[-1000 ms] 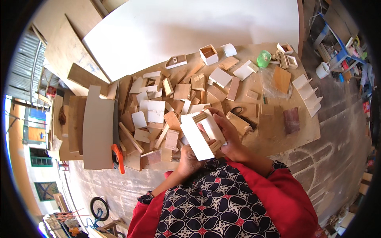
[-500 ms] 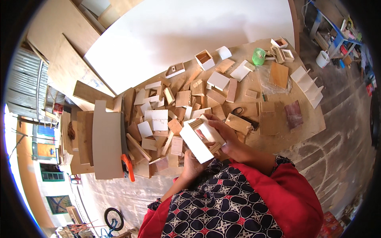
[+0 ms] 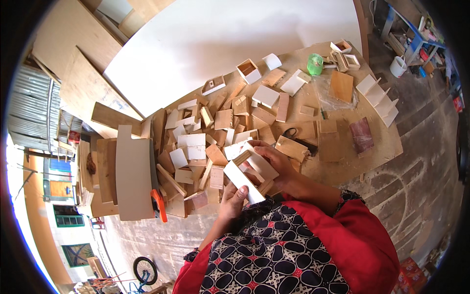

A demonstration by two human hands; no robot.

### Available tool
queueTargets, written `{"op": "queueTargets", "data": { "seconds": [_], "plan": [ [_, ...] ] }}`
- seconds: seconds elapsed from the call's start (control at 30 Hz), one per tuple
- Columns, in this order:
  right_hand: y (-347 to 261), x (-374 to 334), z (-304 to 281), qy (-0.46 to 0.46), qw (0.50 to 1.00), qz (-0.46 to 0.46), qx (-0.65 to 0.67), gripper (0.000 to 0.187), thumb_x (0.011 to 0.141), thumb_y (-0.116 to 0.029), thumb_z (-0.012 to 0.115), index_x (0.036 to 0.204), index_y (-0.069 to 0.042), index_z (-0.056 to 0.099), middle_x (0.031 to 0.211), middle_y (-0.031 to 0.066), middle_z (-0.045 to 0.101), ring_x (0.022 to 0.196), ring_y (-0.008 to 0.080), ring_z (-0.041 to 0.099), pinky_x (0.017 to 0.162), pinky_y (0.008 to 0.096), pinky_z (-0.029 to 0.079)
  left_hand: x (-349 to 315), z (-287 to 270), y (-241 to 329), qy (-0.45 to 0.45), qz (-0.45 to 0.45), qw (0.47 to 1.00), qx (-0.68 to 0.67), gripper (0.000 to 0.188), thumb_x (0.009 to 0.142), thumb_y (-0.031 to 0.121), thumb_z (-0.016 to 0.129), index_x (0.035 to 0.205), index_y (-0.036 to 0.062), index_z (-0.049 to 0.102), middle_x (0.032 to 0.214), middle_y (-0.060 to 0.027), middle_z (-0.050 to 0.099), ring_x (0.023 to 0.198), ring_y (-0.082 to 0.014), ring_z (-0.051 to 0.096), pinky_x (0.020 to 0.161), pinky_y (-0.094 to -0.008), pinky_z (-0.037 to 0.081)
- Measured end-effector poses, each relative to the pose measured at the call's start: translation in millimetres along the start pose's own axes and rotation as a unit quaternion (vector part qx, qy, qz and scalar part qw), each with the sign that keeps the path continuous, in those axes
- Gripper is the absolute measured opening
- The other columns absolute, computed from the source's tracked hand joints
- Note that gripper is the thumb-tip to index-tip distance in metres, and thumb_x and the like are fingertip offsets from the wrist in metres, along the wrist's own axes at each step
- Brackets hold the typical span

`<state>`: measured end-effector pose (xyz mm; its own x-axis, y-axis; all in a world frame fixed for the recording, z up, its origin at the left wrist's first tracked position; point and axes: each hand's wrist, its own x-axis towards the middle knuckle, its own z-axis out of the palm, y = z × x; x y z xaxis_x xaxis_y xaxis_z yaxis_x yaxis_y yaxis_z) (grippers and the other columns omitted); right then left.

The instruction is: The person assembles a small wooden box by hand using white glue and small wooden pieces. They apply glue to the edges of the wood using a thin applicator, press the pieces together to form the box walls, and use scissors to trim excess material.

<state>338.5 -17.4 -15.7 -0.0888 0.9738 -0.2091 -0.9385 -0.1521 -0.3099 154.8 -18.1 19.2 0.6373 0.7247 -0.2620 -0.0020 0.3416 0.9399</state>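
Observation:
A small open wooden box frame [image 3: 241, 179], with white outer faces and bare wood inside, is held just above the table's near edge. My left hand [image 3: 232, 200] grips its lower left side, the thumb lying on the white face. On the upper right side, my right hand [image 3: 277, 160] wraps its fingers over another white panel. Loose wood offcuts [image 3: 223, 119] lie heaped beyond the box, some white and some bare. Close to my right hand are a bare wood block [image 3: 292, 147] and scissors [image 3: 290, 133], partly covered.
The wooden table [image 3: 377, 147] carries a green plastic container [image 3: 315, 64], a white divided rack [image 3: 378, 100] and a reddish board [image 3: 361, 134]. A large white panel [image 3: 230, 49] stands behind. At left, an orange-handled tool [image 3: 158, 205] hangs by upright boards [image 3: 134, 179].
My left thumb has come up onto the white face of the box, which is turned slightly. The view has shifted a little. My right hand keeps its hold.

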Motion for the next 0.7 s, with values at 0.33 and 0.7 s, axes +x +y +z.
{"op": "queueTargets", "data": {
  "seconds": [0.33,0.7],
  "plan": [
    [-9.0,-13.5,11.2,-0.048,0.993,-0.056,-0.093,0.027,0.093,-0.009,0.055,0.120,-0.003,0.056,0.109,0.0040,0.062,0.099,0.0119,0.060,0.089,0.0262,0.049,1.9,11.4,18.6,0.010,0.007,0.982,-0.189,0.064,0.085,0.020,0.068,0.139,0.0116,0.035,0.123,-0.0097,0.052,0.113,-0.0325,0.056,0.095,-0.0442,0.047],
    [0.5,-28.0,24.2,-0.045,0.960,-0.133,-0.244,0.027,0.095,-0.012,0.055,0.119,0.000,0.053,0.109,0.0062,0.057,0.094,0.0103,0.057,0.076,0.0256,0.054,1.9,13.6,13.5,-0.042,0.020,0.963,-0.264,0.091,0.077,0.035,0.071,0.148,0.0202,0.017,0.144,-0.0153,0.034,0.130,-0.0393,0.039,0.105,-0.0511,0.038]
  ]
}}
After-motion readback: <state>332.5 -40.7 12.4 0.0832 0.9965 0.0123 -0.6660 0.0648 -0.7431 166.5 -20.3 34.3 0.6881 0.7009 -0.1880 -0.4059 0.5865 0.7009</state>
